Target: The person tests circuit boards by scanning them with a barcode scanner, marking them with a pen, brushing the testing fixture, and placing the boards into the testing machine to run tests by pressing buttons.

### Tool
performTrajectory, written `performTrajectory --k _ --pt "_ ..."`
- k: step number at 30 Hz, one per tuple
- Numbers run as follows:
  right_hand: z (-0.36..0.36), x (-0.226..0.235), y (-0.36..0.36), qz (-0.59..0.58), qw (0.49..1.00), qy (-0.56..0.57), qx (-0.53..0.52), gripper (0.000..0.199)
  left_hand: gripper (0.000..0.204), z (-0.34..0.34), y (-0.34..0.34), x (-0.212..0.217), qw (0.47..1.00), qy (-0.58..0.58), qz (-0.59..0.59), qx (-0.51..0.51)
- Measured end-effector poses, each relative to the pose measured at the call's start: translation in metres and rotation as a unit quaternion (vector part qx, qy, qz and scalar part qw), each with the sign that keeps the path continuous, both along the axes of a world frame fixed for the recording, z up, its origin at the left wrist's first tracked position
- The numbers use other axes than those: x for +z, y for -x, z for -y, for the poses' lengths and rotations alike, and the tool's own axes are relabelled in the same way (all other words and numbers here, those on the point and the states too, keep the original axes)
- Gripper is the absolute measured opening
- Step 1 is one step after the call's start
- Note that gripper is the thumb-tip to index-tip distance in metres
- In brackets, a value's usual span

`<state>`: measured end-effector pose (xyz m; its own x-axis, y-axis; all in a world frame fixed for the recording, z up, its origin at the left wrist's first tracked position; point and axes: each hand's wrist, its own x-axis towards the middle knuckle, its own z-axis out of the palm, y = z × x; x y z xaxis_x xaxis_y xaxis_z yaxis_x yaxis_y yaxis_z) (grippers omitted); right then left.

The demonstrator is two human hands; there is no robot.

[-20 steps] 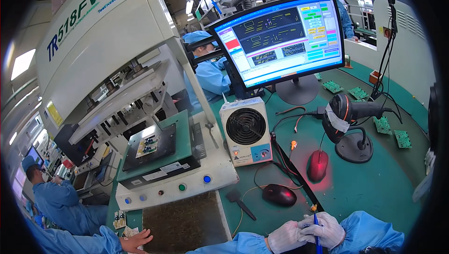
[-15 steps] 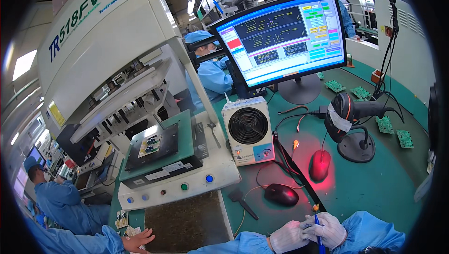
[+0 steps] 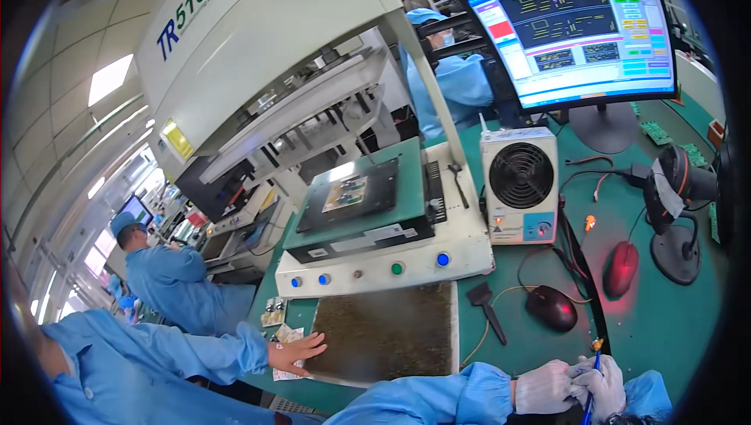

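At the lower right, my two white-gloved hands meet over the green bench. My right hand (image 3: 606, 390) grips a slim blue pen-like tool (image 3: 591, 382), held nearly upright. A small orange-gold piece (image 3: 597, 344) shows at the tool's upper end; whether it is joined to the tool I cannot tell. My left hand (image 3: 543, 387) is closed, its fingertips against the right hand; anything between them is hidden. Beyond the hands are a black mouse (image 3: 551, 308) and a black flat-headed brush-like tool (image 3: 487, 314). A co-worker's bare hand (image 3: 297, 353) rests spread by a dark brown mat (image 3: 383, 331).
A large test machine (image 3: 375, 262) holds a circuit board (image 3: 346, 193) on its raised fixture. Right of it stand a fan unit (image 3: 522, 179), a monitor (image 3: 579, 34), a red-lit mouse (image 3: 620, 270) and a barcode scanner on a stand (image 3: 674, 182). Loose boards (image 3: 274, 312) lie near the co-worker's hand.
The view has swung left, so everything sits farther right in the picture. My hands stay together around the blue tool. The co-worker's hand is still by the mat.
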<state>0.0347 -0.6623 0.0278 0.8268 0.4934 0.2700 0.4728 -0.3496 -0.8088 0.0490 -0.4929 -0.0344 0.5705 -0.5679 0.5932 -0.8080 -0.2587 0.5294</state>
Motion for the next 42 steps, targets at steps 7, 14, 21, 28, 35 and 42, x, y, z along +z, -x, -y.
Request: performTrajectory --k 7,14,21,28,35,42 --pt "0.007 -0.024 -0.007 -0.069 0.997 0.041 -0.015 0.011 0.015 0.003 -0.002 0.000 0.998 -0.042 -0.021 -0.035" --pt "0.002 -0.011 -0.007 0.147 0.989 0.018 0.003 0.011 0.018 0.003 0.007 -0.006 0.997 -0.018 -0.063 -0.042" --pt "-0.004 0.015 -0.006 0.241 0.970 0.038 0.022 0.031 0.023 0.000 0.007 -0.001 0.946 0.052 -0.288 -0.136" --pt "0.005 0.010 -0.011 0.223 0.973 -0.039 -0.036 0.022 0.016 0.003 0.007 0.069 0.997 -0.029 -0.018 0.072" --pt "0.011 0.143 -0.011 0.318 0.944 0.022 -0.082 0.062 0.003 -0.072 0.039 0.236 0.965 -0.008 0.136 0.223" --pt "-0.032 0.241 0.005 0.588 0.806 0.045 -0.045 0.041 0.010 -0.075 0.080 0.344 0.842 0.004 0.426 0.330"
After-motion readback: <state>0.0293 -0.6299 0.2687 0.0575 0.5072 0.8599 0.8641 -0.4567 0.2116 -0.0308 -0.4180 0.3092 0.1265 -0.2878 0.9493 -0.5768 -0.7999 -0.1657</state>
